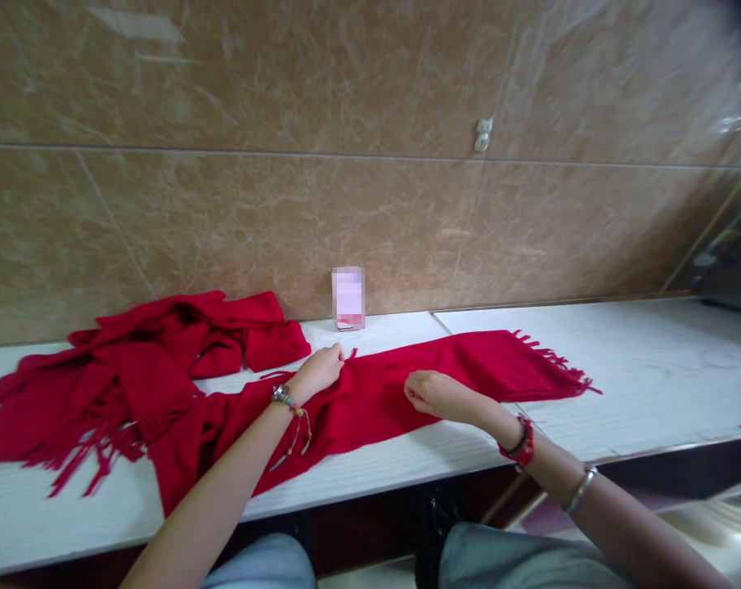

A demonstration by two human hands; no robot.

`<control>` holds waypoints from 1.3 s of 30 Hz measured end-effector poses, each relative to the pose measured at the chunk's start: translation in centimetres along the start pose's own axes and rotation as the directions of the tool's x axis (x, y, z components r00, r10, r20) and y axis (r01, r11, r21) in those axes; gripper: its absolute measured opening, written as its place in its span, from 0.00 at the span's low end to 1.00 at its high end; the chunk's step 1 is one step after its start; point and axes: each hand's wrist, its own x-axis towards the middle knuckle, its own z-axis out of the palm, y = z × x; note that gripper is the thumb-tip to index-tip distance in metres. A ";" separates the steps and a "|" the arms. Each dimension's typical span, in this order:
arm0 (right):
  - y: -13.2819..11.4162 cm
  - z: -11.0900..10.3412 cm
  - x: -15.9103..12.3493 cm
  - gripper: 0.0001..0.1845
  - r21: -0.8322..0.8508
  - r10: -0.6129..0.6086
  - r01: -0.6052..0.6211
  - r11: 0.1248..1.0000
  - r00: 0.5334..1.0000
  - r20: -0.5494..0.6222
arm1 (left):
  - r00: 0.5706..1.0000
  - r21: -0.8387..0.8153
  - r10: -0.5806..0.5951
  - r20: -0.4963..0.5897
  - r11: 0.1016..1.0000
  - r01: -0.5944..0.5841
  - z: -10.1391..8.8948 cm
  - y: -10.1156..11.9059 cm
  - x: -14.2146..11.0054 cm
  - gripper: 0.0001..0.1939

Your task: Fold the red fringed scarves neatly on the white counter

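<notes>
A long red scarf [469, 364] with fringed ends lies spread across the white counter [653, 368]. My left hand [319, 368] is closed, pinching the scarf's far edge near its middle. My right hand [435, 393] rests on the scarf with fingers curled, gripping the cloth closer to the near edge. A beaded bracelet sits on my left wrist, a red band and a metal bangle on my right arm.
A heap of more red scarves [137, 360] lies at the left of the counter, fringes hanging toward the front edge. A small blurred card stand [348, 298] stands against the brown marble wall [370, 164]. My knees show below the counter.
</notes>
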 end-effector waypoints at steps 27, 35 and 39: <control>-2.1 -1.3 -1.7 0.08 0.152 -0.119 0.123 0.981 0.992 -0.036 | 0.856 0.110 0.406 0.319 0.882 -0.459 -2.4 5.0 -6.4 0.07; -2.8 -1.1 -1.6 0.10 0.089 -0.117 0.122 0.989 0.991 -0.061 | 0.842 -0.048 0.428 0.329 0.898 -0.437 -2.3 3.9 -5.5 0.03; -2.9 -0.3 -1.4 0.09 0.055 -0.109 0.117 0.992 0.985 -0.132 | 0.845 -0.090 0.451 0.286 0.891 -0.445 -2.7 3.7 -5.2 0.04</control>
